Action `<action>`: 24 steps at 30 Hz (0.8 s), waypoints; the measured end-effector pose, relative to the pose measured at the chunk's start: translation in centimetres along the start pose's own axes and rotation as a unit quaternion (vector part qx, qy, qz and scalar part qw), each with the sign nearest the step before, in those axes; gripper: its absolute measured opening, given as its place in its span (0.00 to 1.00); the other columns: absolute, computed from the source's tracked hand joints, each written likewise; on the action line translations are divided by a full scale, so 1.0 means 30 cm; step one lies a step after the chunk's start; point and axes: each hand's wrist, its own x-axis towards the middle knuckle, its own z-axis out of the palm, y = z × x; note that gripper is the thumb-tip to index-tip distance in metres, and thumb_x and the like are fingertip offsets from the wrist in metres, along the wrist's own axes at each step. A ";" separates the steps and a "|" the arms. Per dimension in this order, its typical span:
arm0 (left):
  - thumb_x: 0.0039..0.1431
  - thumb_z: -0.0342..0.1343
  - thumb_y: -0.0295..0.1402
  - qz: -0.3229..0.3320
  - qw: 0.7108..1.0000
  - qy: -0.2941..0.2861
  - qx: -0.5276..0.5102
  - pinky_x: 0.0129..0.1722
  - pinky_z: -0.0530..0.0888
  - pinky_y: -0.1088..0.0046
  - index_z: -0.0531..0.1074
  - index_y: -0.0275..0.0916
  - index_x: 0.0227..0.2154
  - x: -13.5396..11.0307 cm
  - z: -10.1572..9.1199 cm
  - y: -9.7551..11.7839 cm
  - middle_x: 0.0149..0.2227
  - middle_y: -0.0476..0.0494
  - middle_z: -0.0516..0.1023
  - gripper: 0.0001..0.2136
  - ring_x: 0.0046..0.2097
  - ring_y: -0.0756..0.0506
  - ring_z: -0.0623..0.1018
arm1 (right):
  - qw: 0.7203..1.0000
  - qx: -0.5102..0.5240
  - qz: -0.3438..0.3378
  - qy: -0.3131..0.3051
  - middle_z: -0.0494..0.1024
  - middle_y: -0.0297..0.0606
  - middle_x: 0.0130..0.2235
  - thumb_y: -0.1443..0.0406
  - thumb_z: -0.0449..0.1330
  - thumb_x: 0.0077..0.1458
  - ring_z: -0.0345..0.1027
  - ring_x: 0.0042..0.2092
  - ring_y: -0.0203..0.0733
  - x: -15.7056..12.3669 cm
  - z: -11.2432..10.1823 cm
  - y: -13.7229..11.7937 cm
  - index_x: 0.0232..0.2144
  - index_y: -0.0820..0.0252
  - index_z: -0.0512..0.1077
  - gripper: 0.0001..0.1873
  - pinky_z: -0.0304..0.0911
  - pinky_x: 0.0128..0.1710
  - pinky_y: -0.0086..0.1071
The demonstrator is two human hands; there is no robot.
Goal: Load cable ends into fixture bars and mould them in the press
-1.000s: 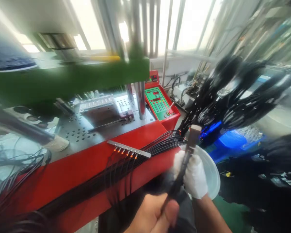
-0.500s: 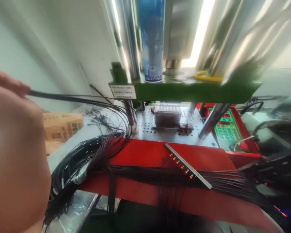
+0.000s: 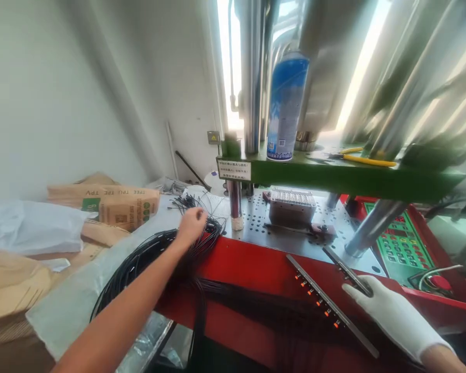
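Observation:
My bare left hand [image 3: 193,224] is curled among the thin ends of a bundle of black cables [image 3: 140,256], at the left of the press. Its fingers look closed around some of them, partly hidden. My right hand [image 3: 378,298], in a white glove, grips a narrow dark metal bar [image 3: 346,270] by its near end. Beside it, a second metal bar [image 3: 330,303] with a row of orange-tipped fittings lies slantwise on the red press front [image 3: 241,259]. More black cables run across that red surface below it.
A metal mould block [image 3: 292,205] sits on the perforated plate under a green crossbeam [image 3: 334,181]. On the beam stand a blue spray can [image 3: 288,106] and yellow-handled pliers [image 3: 368,158]. A control panel [image 3: 406,243] is at right, paper sacks [image 3: 128,207] at left.
My left hand has come from the far left, where it stretched cables out, back to the bundle beside the press. My gloved right hand now shows with the dark bar. The view has shifted left.

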 end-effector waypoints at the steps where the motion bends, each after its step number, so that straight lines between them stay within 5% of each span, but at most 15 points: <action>1: 0.61 0.52 0.35 0.038 0.999 -0.028 -0.007 0.50 0.69 0.63 0.73 0.35 0.37 -0.040 0.048 0.026 0.42 0.40 0.76 0.10 0.46 0.43 0.74 | 1.000 -0.012 -0.007 -0.017 0.76 0.42 0.44 0.56 0.57 0.50 0.74 0.38 0.51 0.033 0.013 -0.017 0.41 0.45 0.75 0.15 0.64 0.37 0.36; 6: 0.59 0.51 0.37 0.187 0.970 -0.153 -0.035 0.41 0.71 0.73 0.75 0.39 0.34 -0.212 0.254 0.230 0.37 0.45 0.77 0.09 0.39 0.46 0.76 | 0.996 -0.067 0.003 -0.058 0.75 0.46 0.39 0.52 0.50 0.57 0.73 0.38 0.52 0.166 0.062 -0.140 0.38 0.57 0.72 0.18 0.62 0.37 0.38; 10: 0.59 0.52 0.36 0.263 0.936 -0.229 -0.044 0.37 0.72 0.74 0.75 0.39 0.36 -0.250 0.374 0.358 0.35 0.45 0.77 0.10 0.35 0.47 0.76 | 0.999 -0.046 -0.025 0.001 0.74 0.48 0.36 0.53 0.55 0.56 0.70 0.40 0.52 0.204 0.054 -0.234 0.32 0.63 0.72 0.18 0.61 0.39 0.39; 13: 0.59 0.50 0.34 0.302 0.911 -0.277 -0.054 0.39 0.72 0.71 0.75 0.37 0.38 -0.258 0.448 0.412 0.35 0.43 0.76 0.11 0.35 0.46 0.75 | 0.999 -0.013 -0.010 0.036 0.74 0.45 0.39 0.52 0.62 0.50 0.69 0.43 0.49 0.192 0.015 -0.245 0.36 0.63 0.74 0.20 0.60 0.43 0.36; 17: 0.59 0.47 0.29 0.337 0.885 -0.315 -0.064 0.48 0.69 0.64 0.72 0.34 0.46 -0.252 0.526 0.445 0.41 0.38 0.73 0.15 0.42 0.42 0.74 | 0.998 0.016 0.041 0.051 0.73 0.37 0.45 0.50 0.58 0.55 0.67 0.46 0.40 0.082 -0.064 -0.165 0.44 0.55 0.71 0.20 0.59 0.46 0.30; 21: 0.55 0.46 0.26 0.352 0.870 -0.342 -0.055 0.46 0.68 0.62 0.70 0.36 0.49 -0.236 0.551 0.441 0.42 0.40 0.70 0.19 0.39 0.42 0.73 | 0.989 0.126 0.077 -0.024 0.75 0.30 0.35 0.47 0.56 0.55 0.69 0.35 0.36 -0.137 -0.128 -0.124 0.36 0.52 0.72 0.17 0.61 0.36 0.28; 24: 0.56 0.48 0.30 0.361 0.859 -0.359 -0.050 0.45 0.69 0.63 0.70 0.40 0.49 -0.217 0.551 0.431 0.42 0.42 0.69 0.17 0.38 0.43 0.73 | 0.994 0.068 0.070 -0.051 0.72 0.31 0.32 0.49 0.61 0.51 0.67 0.31 0.37 -0.258 -0.113 -0.143 0.34 0.53 0.72 0.16 0.57 0.32 0.29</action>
